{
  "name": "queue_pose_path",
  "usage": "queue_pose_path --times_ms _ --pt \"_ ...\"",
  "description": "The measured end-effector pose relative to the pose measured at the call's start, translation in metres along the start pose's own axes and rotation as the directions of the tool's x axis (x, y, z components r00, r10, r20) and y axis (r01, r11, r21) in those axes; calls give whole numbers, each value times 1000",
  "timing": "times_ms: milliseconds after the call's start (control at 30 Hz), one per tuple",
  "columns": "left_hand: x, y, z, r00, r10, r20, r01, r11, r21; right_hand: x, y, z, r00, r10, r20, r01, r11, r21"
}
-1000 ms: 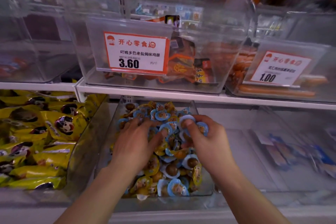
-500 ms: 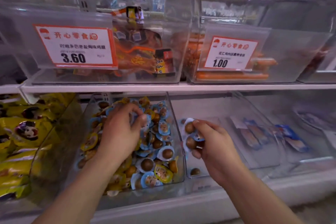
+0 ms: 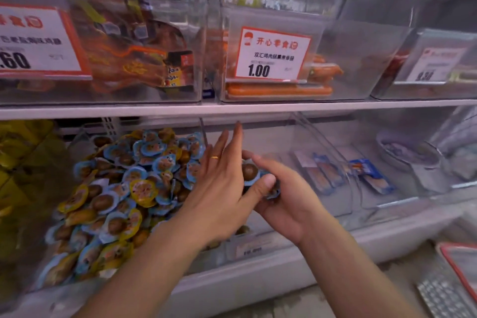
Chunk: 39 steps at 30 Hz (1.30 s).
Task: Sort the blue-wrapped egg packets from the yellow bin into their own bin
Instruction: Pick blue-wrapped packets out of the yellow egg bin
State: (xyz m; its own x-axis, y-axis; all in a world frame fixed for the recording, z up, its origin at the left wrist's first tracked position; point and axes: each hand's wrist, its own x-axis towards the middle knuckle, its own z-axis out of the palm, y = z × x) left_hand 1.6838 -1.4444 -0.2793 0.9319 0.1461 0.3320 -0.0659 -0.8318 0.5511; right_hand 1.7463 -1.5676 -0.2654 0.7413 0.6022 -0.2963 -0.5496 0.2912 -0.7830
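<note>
Clear bin (image 3: 85,137) brims with egg packets (image 3: 134,183); right hand (image 3: 289,201) grips blue ones (image 3: 251,174), left hand (image 3: 219,188) open.

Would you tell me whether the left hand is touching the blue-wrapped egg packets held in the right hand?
Touching. The head view shows the left hand with its thumb pressed on the blue-wrapped egg packets that the right hand grips.

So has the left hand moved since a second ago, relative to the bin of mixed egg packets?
Yes. The left hand has moved right, off the mixed bin to its right wall, meeting the right hand.
</note>
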Motion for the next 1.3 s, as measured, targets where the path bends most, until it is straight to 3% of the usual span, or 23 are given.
queue_pose_path --times_ms 100,233,367,500,633,700,733,800,867,933,1000,1067,1167,1300 --pt "-1 -11 -16 999 -5 -48 0 994 -109 12 -8 -19 988 -40 -146 29 996 -83" --pt "-11 -41 -43 957 -85 -276 47 989 -143 27 -12 -39 948 -74 -310 -4 970 -243" --pt "-49 -64 -54 922 -109 -372 86 993 -77 38 -8 -44 942 -109 -318 -55 884 -464" --pt "-87 -71 -68 875 -138 -464 140 990 -30 33 -8 -29 869 -395 -298 153 788 -597" --pt "-122 -73 -83 872 -132 -471 165 986 28 18 9 5 782 -621 -59 397 568 -721" --pt "-147 -77 -86 847 -192 -496 208 978 -25 9 25 28 706 -693 145 511 356 -783" --pt "-158 -80 -88 835 -212 -507 221 974 -43 5 33 39 657 -690 303 558 174 -811" --pt "-171 -85 -90 849 -193 -493 234 972 23 0 52 53 590 -518 619 576 -268 -773" --pt "-171 -91 -92 898 -150 -414 228 963 145 3 67 56 632 -303 714 471 -581 -664" --pt "-159 -95 -89 939 -145 -311 219 951 217 7 75 55 742 -196 641 329 -726 -604" --pt "-140 -96 -83 962 -112 -250 189 933 307 10 79 55 807 -140 573 253 -796 -551" --pt "-116 -93 -74 978 -49 -205 131 902 410 12 79 58 818 -125 561 233 -820 -523" --pt "-85 -89 -58 996 -13 -86 56 851 522 12 77 59 797 -170 579 217 -815 -537" --pt "-70 -100 -43 993 -113 -38 119 901 418 13 77 57 747 -235 622 277 -740 -613"
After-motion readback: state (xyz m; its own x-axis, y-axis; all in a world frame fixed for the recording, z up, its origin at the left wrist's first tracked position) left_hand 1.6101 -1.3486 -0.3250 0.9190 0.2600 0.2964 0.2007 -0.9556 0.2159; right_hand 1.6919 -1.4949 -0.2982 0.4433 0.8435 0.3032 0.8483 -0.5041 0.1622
